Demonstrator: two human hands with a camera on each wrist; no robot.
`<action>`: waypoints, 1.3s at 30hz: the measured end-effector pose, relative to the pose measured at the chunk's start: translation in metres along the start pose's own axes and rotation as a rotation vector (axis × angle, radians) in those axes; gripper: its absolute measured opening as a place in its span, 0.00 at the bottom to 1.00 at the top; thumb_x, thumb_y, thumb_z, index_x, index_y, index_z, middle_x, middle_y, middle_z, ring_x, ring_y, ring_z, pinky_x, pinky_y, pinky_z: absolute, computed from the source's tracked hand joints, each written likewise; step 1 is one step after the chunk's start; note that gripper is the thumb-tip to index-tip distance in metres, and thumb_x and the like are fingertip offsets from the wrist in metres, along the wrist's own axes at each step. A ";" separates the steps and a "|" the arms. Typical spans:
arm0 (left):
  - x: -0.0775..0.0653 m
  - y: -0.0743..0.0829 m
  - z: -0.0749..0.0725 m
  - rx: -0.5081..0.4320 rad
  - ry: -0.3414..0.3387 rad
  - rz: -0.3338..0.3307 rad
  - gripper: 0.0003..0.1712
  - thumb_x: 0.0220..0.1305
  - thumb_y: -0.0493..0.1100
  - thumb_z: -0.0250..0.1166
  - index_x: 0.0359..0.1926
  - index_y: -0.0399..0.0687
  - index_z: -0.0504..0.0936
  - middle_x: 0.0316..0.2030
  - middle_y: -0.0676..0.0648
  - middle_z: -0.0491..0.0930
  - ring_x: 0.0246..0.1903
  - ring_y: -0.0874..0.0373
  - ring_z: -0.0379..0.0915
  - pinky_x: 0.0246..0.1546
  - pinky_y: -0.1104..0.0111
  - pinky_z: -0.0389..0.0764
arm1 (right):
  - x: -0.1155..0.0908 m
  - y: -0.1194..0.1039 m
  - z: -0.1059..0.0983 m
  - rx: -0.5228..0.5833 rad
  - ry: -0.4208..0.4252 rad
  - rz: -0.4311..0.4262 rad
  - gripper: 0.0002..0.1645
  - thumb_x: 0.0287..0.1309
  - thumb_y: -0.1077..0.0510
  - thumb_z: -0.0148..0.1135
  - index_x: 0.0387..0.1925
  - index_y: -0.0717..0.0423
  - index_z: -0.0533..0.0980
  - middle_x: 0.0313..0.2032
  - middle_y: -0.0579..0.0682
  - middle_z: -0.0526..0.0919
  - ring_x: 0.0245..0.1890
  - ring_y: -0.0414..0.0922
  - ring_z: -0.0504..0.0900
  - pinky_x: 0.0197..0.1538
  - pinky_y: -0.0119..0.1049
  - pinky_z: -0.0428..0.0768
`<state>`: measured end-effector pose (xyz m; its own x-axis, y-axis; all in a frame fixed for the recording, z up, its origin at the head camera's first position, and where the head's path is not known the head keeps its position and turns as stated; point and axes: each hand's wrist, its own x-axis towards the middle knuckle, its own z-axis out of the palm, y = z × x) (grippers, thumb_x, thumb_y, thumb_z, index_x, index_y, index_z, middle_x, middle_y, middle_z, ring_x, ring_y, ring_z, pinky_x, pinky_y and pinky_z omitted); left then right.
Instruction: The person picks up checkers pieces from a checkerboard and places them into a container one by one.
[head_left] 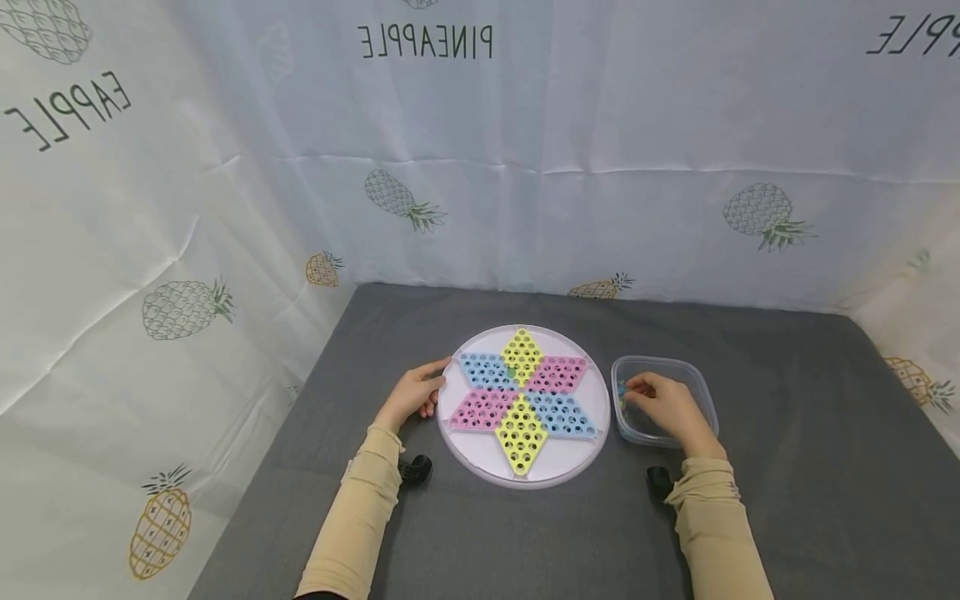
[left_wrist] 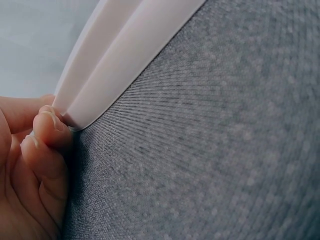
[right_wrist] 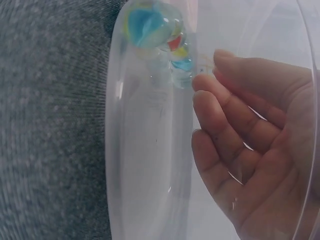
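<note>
A round white Chinese checkers board (head_left: 475, 463) carries a six-pointed star of yellow, pink and blue holes. One green marble (head_left: 512, 373) sits in the upper part of the star. My left hand (head_left: 414, 393) holds the board's left rim; in the left wrist view its fingertips (left_wrist: 49, 125) meet the white edge. My right hand (head_left: 667, 406) reaches into a clear plastic container (head_left: 701, 385) at the board's right. Blue, yellow and red-tinted glass marbles (right_wrist: 150, 27) gather along the container's side, close to my loosely bent right fingers (right_wrist: 207, 110). Nothing shows between thumb and fingers.
Dark grey cloth (head_left: 555, 542) covers the table. Behind and to the left hangs a pale curtain (head_left: 480, 108) with pineapple prints. Black wrist devices (head_left: 416, 469) stick out beside both forearms, low over the table.
</note>
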<state>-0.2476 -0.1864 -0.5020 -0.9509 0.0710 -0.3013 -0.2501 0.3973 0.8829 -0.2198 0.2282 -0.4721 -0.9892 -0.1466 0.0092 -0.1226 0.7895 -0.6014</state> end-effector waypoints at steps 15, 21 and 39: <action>0.000 0.001 0.000 -0.002 0.001 0.001 0.24 0.66 0.44 0.54 0.63 0.62 0.70 0.14 0.51 0.65 0.10 0.62 0.60 0.14 0.71 0.67 | -0.005 -0.010 -0.008 0.049 0.050 0.009 0.21 0.61 0.48 0.57 0.47 0.59 0.77 0.41 0.58 0.82 0.40 0.52 0.79 0.40 0.44 0.76; 0.000 0.000 0.000 -0.005 0.003 -0.009 0.24 0.66 0.44 0.54 0.63 0.62 0.70 0.15 0.51 0.65 0.10 0.62 0.60 0.14 0.71 0.66 | -0.006 -0.018 -0.011 0.059 0.098 -0.008 0.21 0.61 0.47 0.56 0.48 0.56 0.77 0.41 0.56 0.82 0.40 0.50 0.79 0.40 0.42 0.76; 0.000 -0.001 0.001 -0.003 0.015 -0.005 0.24 0.66 0.44 0.54 0.63 0.62 0.70 0.15 0.51 0.65 0.09 0.62 0.60 0.13 0.71 0.66 | 0.003 -0.060 -0.017 0.152 0.066 -0.097 0.23 0.60 0.43 0.56 0.49 0.53 0.77 0.42 0.53 0.82 0.38 0.44 0.78 0.41 0.38 0.76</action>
<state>-0.2468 -0.1858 -0.5034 -0.9523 0.0558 -0.3001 -0.2549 0.3951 0.8826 -0.2171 0.1904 -0.4227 -0.9770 -0.1744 0.1224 -0.2091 0.6737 -0.7088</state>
